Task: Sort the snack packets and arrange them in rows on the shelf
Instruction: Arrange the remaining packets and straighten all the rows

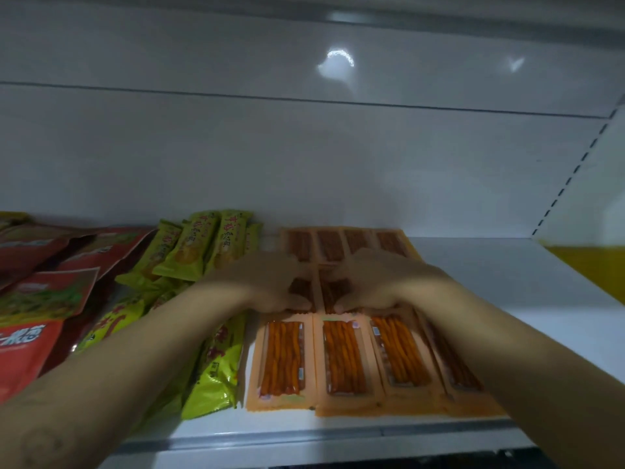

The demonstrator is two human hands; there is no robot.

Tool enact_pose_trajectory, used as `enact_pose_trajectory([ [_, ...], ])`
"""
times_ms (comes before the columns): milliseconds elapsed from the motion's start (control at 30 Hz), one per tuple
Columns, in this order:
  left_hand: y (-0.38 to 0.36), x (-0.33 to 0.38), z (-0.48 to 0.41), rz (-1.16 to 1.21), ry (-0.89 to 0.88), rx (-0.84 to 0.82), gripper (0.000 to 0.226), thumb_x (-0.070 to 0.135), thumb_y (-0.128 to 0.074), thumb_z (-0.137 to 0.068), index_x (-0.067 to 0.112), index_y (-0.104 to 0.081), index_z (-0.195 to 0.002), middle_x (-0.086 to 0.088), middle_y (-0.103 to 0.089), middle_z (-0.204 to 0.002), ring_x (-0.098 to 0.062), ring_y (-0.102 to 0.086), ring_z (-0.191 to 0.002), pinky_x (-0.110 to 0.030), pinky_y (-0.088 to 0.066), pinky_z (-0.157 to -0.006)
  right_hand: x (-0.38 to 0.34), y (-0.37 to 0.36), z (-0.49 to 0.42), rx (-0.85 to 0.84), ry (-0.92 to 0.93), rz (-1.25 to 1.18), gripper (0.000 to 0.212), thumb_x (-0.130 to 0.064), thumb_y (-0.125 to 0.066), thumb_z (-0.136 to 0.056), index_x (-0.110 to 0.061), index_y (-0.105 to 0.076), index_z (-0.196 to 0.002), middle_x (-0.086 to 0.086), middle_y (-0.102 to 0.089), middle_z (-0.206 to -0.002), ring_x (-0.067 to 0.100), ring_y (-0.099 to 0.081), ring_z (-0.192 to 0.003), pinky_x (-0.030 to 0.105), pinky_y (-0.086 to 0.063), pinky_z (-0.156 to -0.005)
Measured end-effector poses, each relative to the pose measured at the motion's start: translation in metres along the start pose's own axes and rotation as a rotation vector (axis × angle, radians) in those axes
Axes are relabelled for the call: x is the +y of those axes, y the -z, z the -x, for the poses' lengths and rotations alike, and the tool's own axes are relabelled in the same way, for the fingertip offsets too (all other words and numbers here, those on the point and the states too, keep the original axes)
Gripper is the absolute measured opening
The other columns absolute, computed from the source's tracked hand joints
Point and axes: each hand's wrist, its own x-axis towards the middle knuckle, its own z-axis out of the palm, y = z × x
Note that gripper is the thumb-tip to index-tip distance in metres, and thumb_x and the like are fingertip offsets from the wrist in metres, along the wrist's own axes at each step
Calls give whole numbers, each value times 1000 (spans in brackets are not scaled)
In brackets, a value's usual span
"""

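Flat orange packets of snack sticks lie in rows on the white shelf (527,289): a front row (341,360), a middle row (333,289) and a back row (338,243). My left hand (270,282) rests palm down on the left part of the middle row, fingers spread. My right hand (382,282) lies flat on the right part of the same row. Both hands press on these packets and cover most of them. Neither hand is closed around a packet.
Green packets (199,247) lie heaped left of the orange rows, some under my left forearm. Red bags (50,292) are piled at the far left. The white back wall stands close behind. A yellow panel (588,265) shows at the right.
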Motion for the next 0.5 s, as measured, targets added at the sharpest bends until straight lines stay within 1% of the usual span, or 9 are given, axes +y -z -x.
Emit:
enact_pose_trajectory([
  [133, -2, -1, 1, 60, 26, -19, 55, 56, -62, -86, 42, -48, -137, 4, -54, -137, -19, -51, -124, -27, -38, -88, 3, -8, 2, 41, -63, -40, 60, -46, -68, -86, -27, -50, -140, -1, -58, -135, 21, -54, -122, 33, -45, -97],
  [233, -4, -1, 1, 54, 32, -15, 55, 56, -62, -86, 43, -47, -138, 3, -52, -139, -20, -50, -126, -31, -42, -96, 2, -10, 2, 54, -92, -32, 66, -47, -68, -86, -24, -46, -144, 1, -52, -142, 23, -49, -128, 35, -43, -103],
  [333, -2, 4, 3, 24, 43, -27, 55, 55, -60, -88, 42, -45, -140, 2, -51, -141, -21, -49, -127, -37, -44, -101, -1, -10, 2, 40, -90, -31, 64, -45, -66, -88, -25, -45, -145, 1, -50, -144, 23, -48, -130, 35, -42, -104],
  [400, -1, 4, 5, 15, 46, -19, 55, 55, -56, -90, 41, -42, -142, 3, -50, -142, -21, -49, -128, -35, -43, -102, 2, -6, 7, 45, -78, -73, 58, -44, -65, -89, -28, -48, -142, -1, -52, -142, 22, -49, -129, 35, -42, -102],
  [500, 3, 2, 9, 21, 77, 38, 53, 54, -48, -95, 40, -38, -145, 4, -46, -147, -20, -46, -131, -30, -38, -100, 23, 11, 23, 172, -80, -127, 48, -39, -62, -92, -29, -53, -139, -2, -53, -141, 20, -48, -129, 35, -39, -105],
])
